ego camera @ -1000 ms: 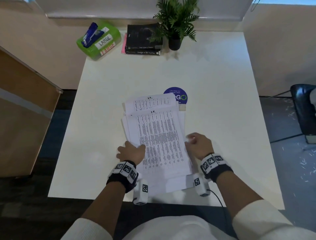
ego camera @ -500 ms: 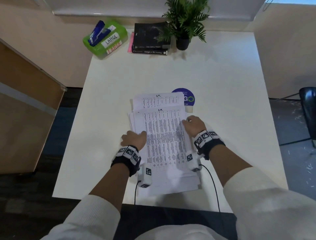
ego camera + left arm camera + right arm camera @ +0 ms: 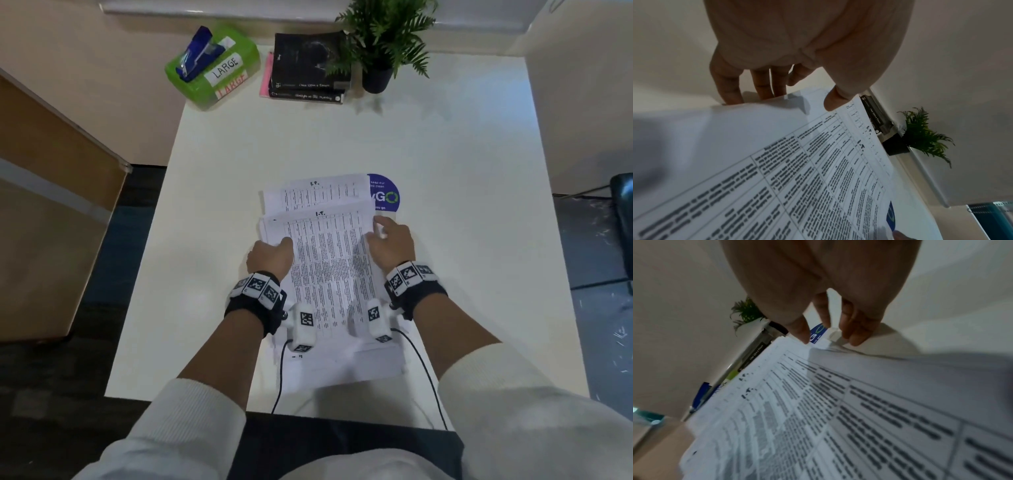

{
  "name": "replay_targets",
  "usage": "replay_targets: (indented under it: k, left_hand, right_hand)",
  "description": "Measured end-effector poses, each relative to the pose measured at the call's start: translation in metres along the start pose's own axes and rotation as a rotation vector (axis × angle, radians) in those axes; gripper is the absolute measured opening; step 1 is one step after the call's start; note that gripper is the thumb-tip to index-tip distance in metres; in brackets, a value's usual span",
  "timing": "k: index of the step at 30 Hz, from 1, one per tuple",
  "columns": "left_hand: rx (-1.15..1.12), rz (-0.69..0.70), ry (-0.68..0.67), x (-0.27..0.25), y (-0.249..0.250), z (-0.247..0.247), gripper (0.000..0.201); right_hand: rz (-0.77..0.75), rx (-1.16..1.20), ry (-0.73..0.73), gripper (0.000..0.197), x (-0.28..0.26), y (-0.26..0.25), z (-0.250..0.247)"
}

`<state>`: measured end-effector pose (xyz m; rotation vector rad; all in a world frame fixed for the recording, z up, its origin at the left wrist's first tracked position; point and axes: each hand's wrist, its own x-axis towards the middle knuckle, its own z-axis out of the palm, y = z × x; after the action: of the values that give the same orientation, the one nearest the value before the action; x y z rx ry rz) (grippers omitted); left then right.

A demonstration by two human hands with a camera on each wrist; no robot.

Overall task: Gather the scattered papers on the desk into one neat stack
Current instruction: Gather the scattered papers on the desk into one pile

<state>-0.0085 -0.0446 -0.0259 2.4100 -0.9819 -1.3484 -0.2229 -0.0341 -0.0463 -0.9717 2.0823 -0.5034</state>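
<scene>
The papers (image 3: 329, 274) lie in a loose, uneven pile near the front middle of the desk (image 3: 462, 205), thin white sheets printed with dense tables of small black text, their edges fanned so that one sheet pokes out at the far end and others at the near end. The left hand (image 3: 270, 257) grips the pile's left edge: in the left wrist view the thumb lies flat on top of the upper sheet while the fingers (image 3: 727, 87) curl down at the edge, lifting that side slightly. The right hand (image 3: 390, 245) is at the right edge, thumb on the printed face and fingers (image 3: 857, 327) bent down beside the sheets' border; whether they pinch the paper or only press on it I cannot tell. Partly under the pile's far right corner sits a round blue sticker (image 3: 387, 197). At the desk's far edge stand a glossy green box (image 3: 212, 72), two flat black books (image 3: 305, 68) and a feathery plant (image 3: 383, 31) in a small dark pot.
</scene>
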Motion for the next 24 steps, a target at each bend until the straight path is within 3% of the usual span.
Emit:
replay_targets:
  k: [3, 8, 10, 11, 13, 14, 18, 21, 24]
  left_hand:
    - [-0.007, 0.004, 0.010, 0.003, 0.001, -0.004, 0.049]
    - [-0.031, -0.031, -0.017, 0.003, 0.007, -0.003, 0.032]
    - [-0.073, -0.051, -0.053, 0.001, 0.007, -0.005, 0.038]
    - [-0.090, -0.066, -0.077, 0.003, 0.006, -0.004, 0.052]
    - [-0.120, -0.091, -0.090, 0.002, 0.004, -0.003, 0.080]
    - [-0.108, -0.099, -0.086, -0.001, 0.005, -0.002, 0.084]
    - [0.111, -0.079, -0.018, -0.006, 0.002, 0.000, 0.081]
    - [0.094, -0.062, -0.029, -0.009, 0.002, 0.006, 0.082]
    - [0.117, -0.066, -0.026, -0.013, 0.007, 0.011, 0.088]
  right_hand:
    - [0.096, 0.001, 0.013, 0.046, 0.000, 0.000, -0.003]
    - [0.233, 0.004, -0.080, 0.027, 0.008, -0.005, -0.006]
    - [0.279, 0.044, -0.135, 0.033, 0.009, 0.002, -0.009]
    - [0.288, 0.043, -0.140, 0.036, 0.009, 0.003, -0.009]
    - [0.250, -0.032, -0.108, 0.034, 0.006, 0.001, -0.005]
    - [0.216, -0.097, -0.100, 0.033, 0.004, -0.001, -0.001]
    - [0.160, -0.231, -0.029, 0.045, -0.006, -0.001, 0.012]
    - [0.138, -0.151, -0.005, 0.060, -0.009, 0.000, 0.013]
    - [0.130, -0.189, -0.020, 0.062, -0.011, -0.005, 0.015]
